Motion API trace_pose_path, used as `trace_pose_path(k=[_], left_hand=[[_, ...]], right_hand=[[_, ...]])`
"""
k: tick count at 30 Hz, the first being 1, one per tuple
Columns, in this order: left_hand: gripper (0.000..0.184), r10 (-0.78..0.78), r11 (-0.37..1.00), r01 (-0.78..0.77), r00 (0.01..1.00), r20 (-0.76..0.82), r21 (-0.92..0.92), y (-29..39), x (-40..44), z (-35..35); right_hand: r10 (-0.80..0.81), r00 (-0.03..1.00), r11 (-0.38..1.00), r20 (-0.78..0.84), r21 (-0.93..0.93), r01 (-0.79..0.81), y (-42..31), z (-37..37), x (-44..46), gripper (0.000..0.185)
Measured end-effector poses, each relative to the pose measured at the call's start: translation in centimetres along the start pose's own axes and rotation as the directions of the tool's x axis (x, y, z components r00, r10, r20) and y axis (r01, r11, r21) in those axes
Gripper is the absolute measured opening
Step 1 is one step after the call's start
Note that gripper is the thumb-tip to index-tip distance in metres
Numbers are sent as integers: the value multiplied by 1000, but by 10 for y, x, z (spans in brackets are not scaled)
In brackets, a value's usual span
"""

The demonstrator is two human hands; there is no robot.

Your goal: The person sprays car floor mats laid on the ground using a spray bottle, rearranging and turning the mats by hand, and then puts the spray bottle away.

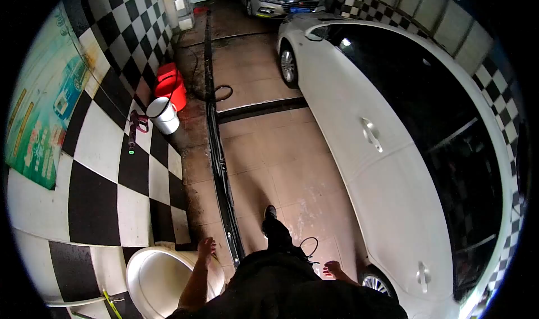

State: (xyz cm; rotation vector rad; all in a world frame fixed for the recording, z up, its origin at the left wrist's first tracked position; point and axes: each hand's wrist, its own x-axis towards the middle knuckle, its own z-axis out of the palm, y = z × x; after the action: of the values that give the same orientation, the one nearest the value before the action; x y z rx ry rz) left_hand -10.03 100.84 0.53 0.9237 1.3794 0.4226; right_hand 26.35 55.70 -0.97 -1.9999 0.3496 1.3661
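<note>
My left hand (206, 249) hangs over the rim of a large white tub (163, 257), its fingers loosely apart and nothing seen in them. My right hand (332, 269) is low by my right side, near the rear wheel (377, 281) of a white car (359, 167). Its fingers look loosely spread, with no object visible in them. A thin black cord loop (309, 246) shows between my leg and that hand. One shoe (270, 212) is on the tiled floor ahead of me.
A dark drain channel (216, 150) runs along the floor. Against the checkered wall (92, 139) are a white bucket (163, 117), red bins (170, 86) and a hanging spray gun (135, 129). A black hose (223, 92) lies beyond. Another car (285, 0) stands ahead.
</note>
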Motion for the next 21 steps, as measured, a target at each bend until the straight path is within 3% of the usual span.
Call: trace_pose_path(k=[1,2,3,5,6,8,10,11,13,15,16,17,18,19,21], left_hand=[[31,-80,942,148,971,227,-300,-25,55,0],[27,-76,772,323,902,425,-547,-42,72,-16],[34,-91,907,192,958,271,-374,13,34,6],[29,-105,810,359,868,486,-465,29,58,5],[28,-224,949,253,961,163,-187,89,32,34],[34,-102,946,163,971,218,-279,74,94,14],[36,32,968,-20,998,45,-250,139,94,29],[36,136,981,-149,985,-104,-125,186,69,43],[35,88,990,-101,989,-122,-101,205,95,37],[34,45,996,-55,990,-135,-71,223,123,27],[35,-10,997,-2,988,-157,-79,233,138,20],[36,-62,995,48,983,-173,-84,254,143,17],[34,6,986,-42,977,-214,-164,270,144,15],[34,7,987,-38,981,-196,-153,278,156,9],[30,7,988,-39,978,-209,-150,300,192,-7]], right_hand=[[5,1000,1000,18,-24,-5,-8,0,20,13],[48,998,995,51,83,-52,-9,1,49,12],[84,992,981,96,168,-99,-21,4,75,12],[13,998,980,67,197,-26,-77,12,71,13],[23,997,989,68,147,-33,-109,15,80,13],[20,996,998,86,52,-25,-177,29,92,13],[-117,985,978,125,188,92,-231,41,116,10],[-58,987,967,148,254,19,-263,44,132,12],[-214,976,932,31,305,195,-317,61,137,5],[-255,962,892,94,406,197,-355,64,156,23],[-153,979,847,136,529,59,-370,67,164,35],[-174,978,850,115,520,90,-378,68,158,23],[-170,984,890,-53,421,176,-376,77,149,18],[-176,957,917,-229,315,244,-389,98,105,14],[-147,971,922,-189,330,204,-363,95,120,12]])
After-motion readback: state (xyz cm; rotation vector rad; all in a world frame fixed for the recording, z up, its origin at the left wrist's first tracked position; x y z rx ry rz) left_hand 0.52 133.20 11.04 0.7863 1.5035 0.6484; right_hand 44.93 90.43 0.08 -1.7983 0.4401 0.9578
